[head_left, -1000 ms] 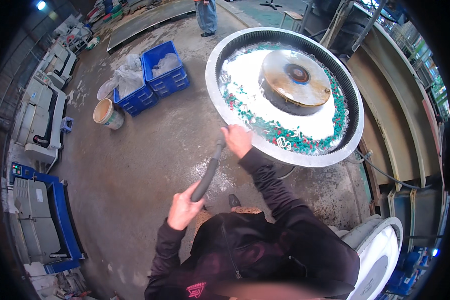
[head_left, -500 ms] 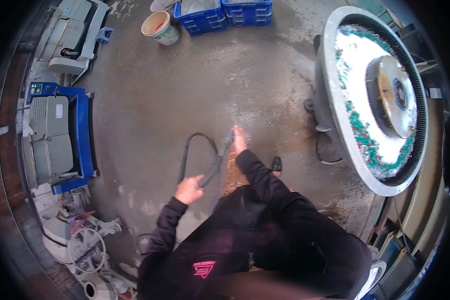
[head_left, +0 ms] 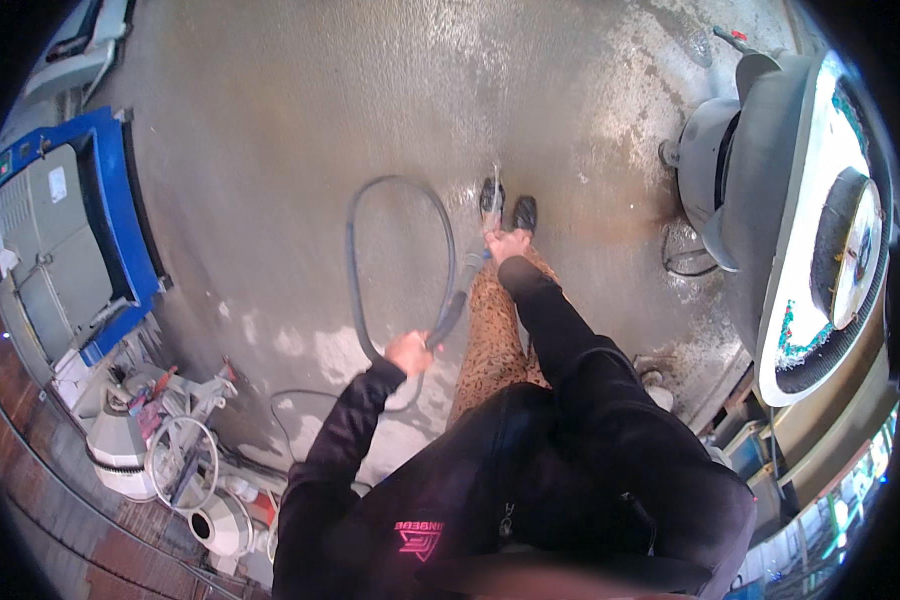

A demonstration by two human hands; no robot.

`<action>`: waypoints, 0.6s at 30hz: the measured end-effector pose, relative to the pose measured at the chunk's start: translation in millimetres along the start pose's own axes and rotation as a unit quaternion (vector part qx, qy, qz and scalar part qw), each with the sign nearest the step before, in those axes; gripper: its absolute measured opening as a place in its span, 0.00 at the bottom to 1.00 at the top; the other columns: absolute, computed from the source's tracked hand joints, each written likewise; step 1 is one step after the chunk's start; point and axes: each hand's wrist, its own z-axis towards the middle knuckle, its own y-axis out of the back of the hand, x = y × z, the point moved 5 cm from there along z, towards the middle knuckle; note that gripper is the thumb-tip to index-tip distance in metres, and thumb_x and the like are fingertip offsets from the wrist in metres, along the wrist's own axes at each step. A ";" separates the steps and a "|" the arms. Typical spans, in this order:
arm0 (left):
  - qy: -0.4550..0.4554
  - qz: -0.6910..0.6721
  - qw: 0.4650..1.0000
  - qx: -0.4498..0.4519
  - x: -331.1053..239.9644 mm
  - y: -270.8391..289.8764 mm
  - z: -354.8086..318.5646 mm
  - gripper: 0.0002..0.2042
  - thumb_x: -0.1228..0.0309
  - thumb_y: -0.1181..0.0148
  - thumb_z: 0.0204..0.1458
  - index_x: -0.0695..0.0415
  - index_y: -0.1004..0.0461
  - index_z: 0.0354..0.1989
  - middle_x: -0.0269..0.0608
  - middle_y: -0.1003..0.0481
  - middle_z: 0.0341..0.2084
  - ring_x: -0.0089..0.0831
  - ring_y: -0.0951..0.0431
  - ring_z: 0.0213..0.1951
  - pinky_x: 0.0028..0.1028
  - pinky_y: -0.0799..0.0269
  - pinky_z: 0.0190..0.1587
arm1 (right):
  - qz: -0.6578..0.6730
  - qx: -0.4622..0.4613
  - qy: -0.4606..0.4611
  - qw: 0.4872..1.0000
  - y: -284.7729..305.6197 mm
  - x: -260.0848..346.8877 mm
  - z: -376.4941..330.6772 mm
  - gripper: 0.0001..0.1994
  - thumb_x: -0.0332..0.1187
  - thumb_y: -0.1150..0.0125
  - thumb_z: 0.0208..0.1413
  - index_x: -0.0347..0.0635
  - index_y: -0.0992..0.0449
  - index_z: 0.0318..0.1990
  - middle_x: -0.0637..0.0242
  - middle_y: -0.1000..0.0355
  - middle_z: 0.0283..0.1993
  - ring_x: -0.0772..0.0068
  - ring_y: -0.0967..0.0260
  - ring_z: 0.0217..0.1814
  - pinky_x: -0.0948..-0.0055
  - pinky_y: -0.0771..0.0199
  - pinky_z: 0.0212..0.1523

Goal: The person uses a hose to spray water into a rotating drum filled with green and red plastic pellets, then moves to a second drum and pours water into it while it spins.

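My left hand grips a dark grey hose that loops over the wet concrete floor in front of me. My right hand holds the hose's nozzle end, pointed down at the floor near my black shoes, and a thin stream of water leaves it. Both arms wear black sleeves, and my patterned trousers show below them.
A large round bowl machine with white rim and coloured pellets stands at the right. A blue-framed grey machine sits at the left. Small white equipment and cables lie at the lower left. The concrete floor is wet.
The view has swung from the round machine down to the floor. My hands came away from the machine's rim and now hold the hose low, spraying near my feet.
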 end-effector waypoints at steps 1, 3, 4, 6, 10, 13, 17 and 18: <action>0.013 0.009 0.999 -0.028 10.4 0.3 18.8 0.12 0.65 0.43 0.45 0.52 0.24 0.39 0.54 0.24 0.27 0.49 0.23 0.35 0.40 0.29 0.38 | -0.137 -0.025 0.025 0.990 -6.0 -7.1 -0.3 0.19 0.51 0.55 0.52 0.49 0.23 0.34 0.58 0.27 0.34 0.54 0.38 0.48 0.54 0.44 0.49; 0.081 0.071 0.994 -0.017 31.4 -1.6 59.2 0.15 0.60 0.43 0.47 0.56 0.25 0.39 0.53 0.24 0.29 0.50 0.24 0.38 0.42 0.29 0.40 | -0.214 -0.037 -0.051 0.975 -1.1 -34.3 11.1 0.18 0.52 0.54 0.54 0.54 0.22 0.40 0.60 0.28 0.40 0.55 0.43 0.55 0.54 0.46 0.52; 0.077 0.067 0.994 -0.029 39.6 -0.1 72.1 0.15 0.60 0.43 0.47 0.56 0.25 0.38 0.52 0.24 0.30 0.49 0.24 0.38 0.42 0.29 0.41 | -0.168 -0.044 -0.013 0.985 17.8 -48.2 16.1 0.18 0.51 0.51 0.52 0.54 0.24 0.42 0.58 0.30 0.43 0.53 0.44 0.55 0.53 0.47 0.53; 0.068 0.065 0.995 -0.040 45.2 1.5 98.8 0.15 0.59 0.43 0.46 0.56 0.24 0.37 0.51 0.24 0.32 0.49 0.24 0.40 0.42 0.29 0.42 | -0.100 -0.003 0.016 0.995 71.3 -85.5 18.7 0.20 0.49 0.46 0.48 0.55 0.27 0.47 0.55 0.33 0.48 0.49 0.46 0.56 0.51 0.49 0.55; 0.033 0.088 0.995 -0.022 36.3 2.2 119.7 0.14 0.61 0.43 0.45 0.56 0.24 0.37 0.51 0.24 0.34 0.47 0.24 0.41 0.42 0.30 0.43 | -0.219 0.043 -0.104 0.969 111.9 -120.0 -26.7 0.29 0.51 0.44 0.48 0.60 0.40 0.60 0.58 0.46 0.60 0.54 0.53 0.64 0.36 0.49 0.55; 0.029 0.134 0.991 0.005 19.0 2.6 126.5 0.14 0.64 0.44 0.44 0.57 0.24 0.38 0.51 0.24 0.36 0.46 0.24 0.42 0.42 0.29 0.44 | -0.389 0.228 -0.116 0.885 71.3 -113.8 -85.3 0.30 0.51 0.45 0.50 0.62 0.43 0.62 0.63 0.50 0.64 0.55 0.56 0.66 0.26 0.55 0.53; 0.050 0.119 0.992 0.010 2.9 -0.4 144.4 0.16 0.68 0.45 0.42 0.60 0.25 0.40 0.53 0.24 0.38 0.45 0.24 0.43 0.41 0.29 0.45 | -0.495 0.363 0.064 0.786 26.7 -123.2 -134.7 0.25 0.46 0.49 0.53 0.59 0.41 0.60 0.63 0.44 0.62 0.57 0.55 0.67 0.30 0.51 0.52; 0.056 0.108 0.992 0.022 2.4 -2.2 150.8 0.16 0.68 0.44 0.42 0.60 0.25 0.40 0.53 0.24 0.38 0.45 0.24 0.43 0.41 0.29 0.45 | -0.507 0.363 0.123 0.772 21.6 -126.0 -138.1 0.24 0.44 0.49 0.54 0.56 0.40 0.59 0.61 0.41 0.59 0.56 0.51 0.65 0.33 0.47 0.52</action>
